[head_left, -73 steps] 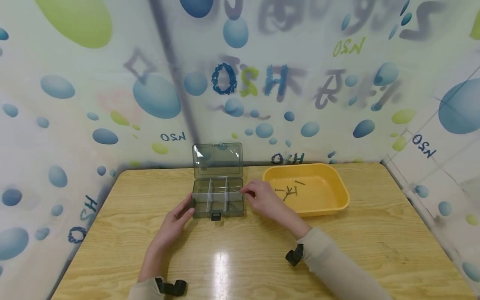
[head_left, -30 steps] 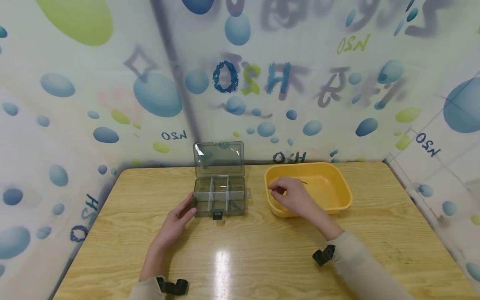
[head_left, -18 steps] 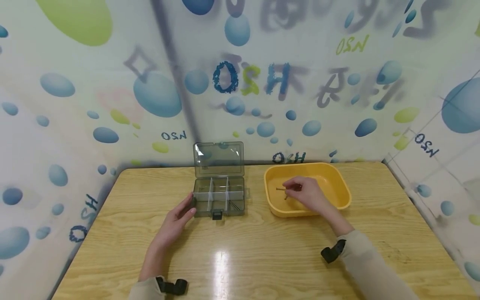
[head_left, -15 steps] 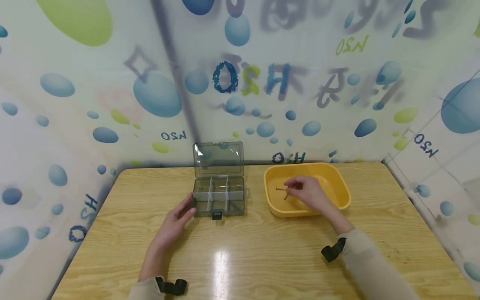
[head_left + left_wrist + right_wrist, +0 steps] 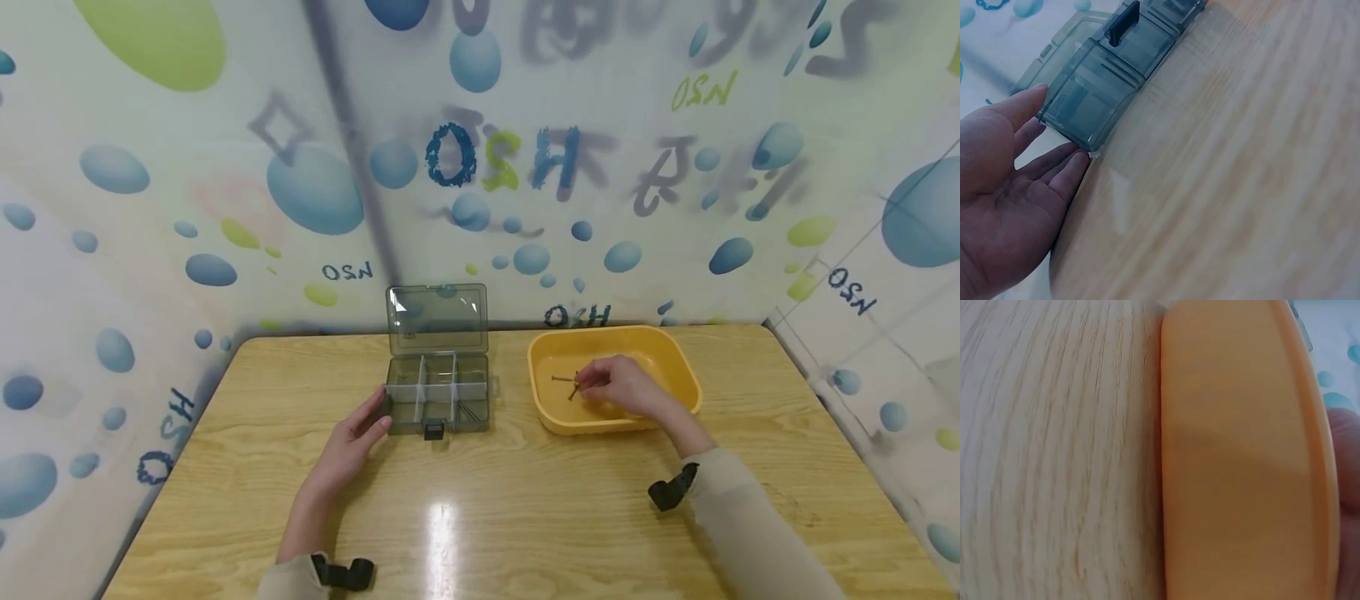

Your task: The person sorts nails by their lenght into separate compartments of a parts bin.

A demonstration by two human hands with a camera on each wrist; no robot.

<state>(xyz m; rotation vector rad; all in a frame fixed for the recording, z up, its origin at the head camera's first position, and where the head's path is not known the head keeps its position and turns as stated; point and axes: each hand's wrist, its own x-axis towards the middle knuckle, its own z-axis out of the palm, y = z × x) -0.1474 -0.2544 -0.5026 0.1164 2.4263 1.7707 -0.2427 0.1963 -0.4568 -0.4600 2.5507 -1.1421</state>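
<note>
A smoky translucent compartment box stands on the table with its lid raised. Several thin dark screws lie in its front right compartment. My left hand touches the box's left end with relaxed fingers, its thumb at the near corner in the left wrist view. Inside the yellow tray, my right hand reaches down with bent fingers, fingertips right at a few loose screws. Whether it pinches one cannot be told; the right wrist view shows mainly the tray's outer wall.
The wooden table spreads in front of the box and tray. A patterned wall rises just behind them at the table's back edge. Black cameras are strapped to both wrists.
My right hand has gone from the box's right side over into the tray, then shifted slightly to the right there. My left hand and the box have stayed in place.
</note>
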